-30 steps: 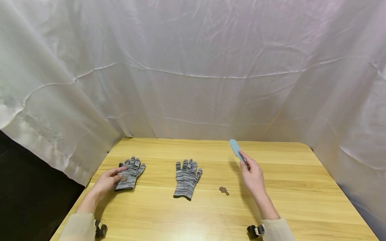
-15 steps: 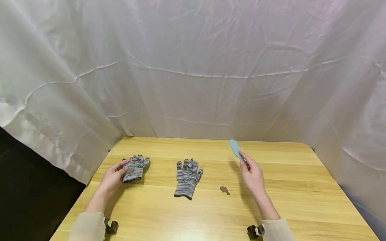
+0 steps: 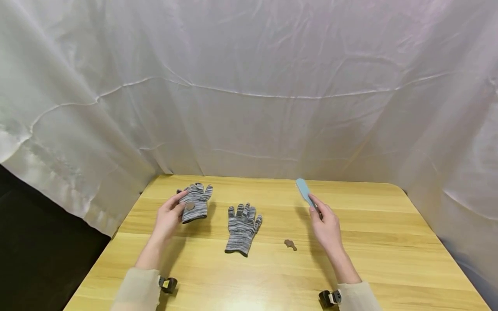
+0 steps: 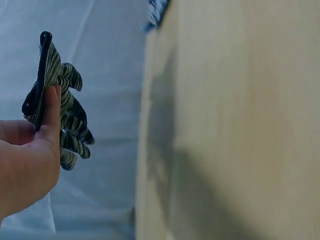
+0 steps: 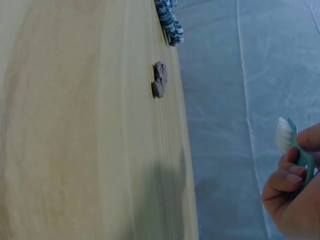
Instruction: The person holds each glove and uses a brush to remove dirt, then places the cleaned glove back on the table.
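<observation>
My left hand (image 3: pixel 168 219) pinches a grey striped knit glove (image 3: pixel 197 203) between thumb and fingers, holding it above the table. A round brown spot (image 3: pixel 189 206) shows on that glove's palm side. In the left wrist view the glove (image 4: pixel 70 110) hangs with its dark cuff edge toward the camera. My right hand (image 3: pixel 326 222) grips a light blue brush (image 3: pixel 303 188) by its handle, raised over the table. White bristles (image 5: pixel 283 134) show in the right wrist view. A second striped glove (image 3: pixel 242 229) lies flat between the hands, fingers pointing away.
A small brown lump (image 3: pixel 290 245) lies on the wooden table (image 3: pixel 249 280), between the flat glove and my right arm. Pale curtains (image 3: pixel 253 129) hang along the table's back and sides. Each wrist carries a small black camera (image 3: pixel 168 284).
My left hand has lifted the glove off the table and carried it to the right and away from me, nearer the flat glove. The right hand with the brush has stayed in place.
</observation>
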A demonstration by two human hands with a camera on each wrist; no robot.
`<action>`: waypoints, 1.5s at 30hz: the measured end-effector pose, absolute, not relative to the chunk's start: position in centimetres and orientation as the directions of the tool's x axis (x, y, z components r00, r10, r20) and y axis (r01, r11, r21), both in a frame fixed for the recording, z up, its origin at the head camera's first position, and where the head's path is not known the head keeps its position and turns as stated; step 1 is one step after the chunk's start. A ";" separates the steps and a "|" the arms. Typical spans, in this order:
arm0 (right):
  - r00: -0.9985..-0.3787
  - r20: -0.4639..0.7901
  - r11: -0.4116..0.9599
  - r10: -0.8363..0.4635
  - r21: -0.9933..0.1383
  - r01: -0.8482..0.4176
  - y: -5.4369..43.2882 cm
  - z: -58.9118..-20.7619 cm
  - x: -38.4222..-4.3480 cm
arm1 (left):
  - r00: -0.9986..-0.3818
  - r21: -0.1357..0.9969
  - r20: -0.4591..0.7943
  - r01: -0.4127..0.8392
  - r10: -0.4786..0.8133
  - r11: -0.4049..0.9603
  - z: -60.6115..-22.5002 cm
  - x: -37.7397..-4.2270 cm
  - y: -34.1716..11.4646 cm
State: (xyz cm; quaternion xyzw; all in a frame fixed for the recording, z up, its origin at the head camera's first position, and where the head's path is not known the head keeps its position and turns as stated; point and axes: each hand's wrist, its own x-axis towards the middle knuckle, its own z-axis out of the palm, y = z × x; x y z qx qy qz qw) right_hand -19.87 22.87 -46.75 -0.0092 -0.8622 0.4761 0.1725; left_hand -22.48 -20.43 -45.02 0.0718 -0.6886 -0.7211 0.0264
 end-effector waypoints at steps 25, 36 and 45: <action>-0.859 0.494 0.525 0.137 -0.771 -0.360 21.1 -45.2 -17.9 | -0.986 0.985 0.128 0.139 -0.102 -0.102 -43.2 -23.2 -6.5; -0.815 0.577 0.557 0.052 -0.694 -0.456 19.5 -44.8 -16.9 | -0.991 0.984 0.128 0.131 -0.026 -0.118 -44.3 -22.9 -2.8; -0.813 0.582 0.569 -0.014 -0.664 -0.485 18.2 -45.3 -15.9 | -0.993 0.989 0.115 0.112 0.024 -0.094 -45.1 -21.9 -1.0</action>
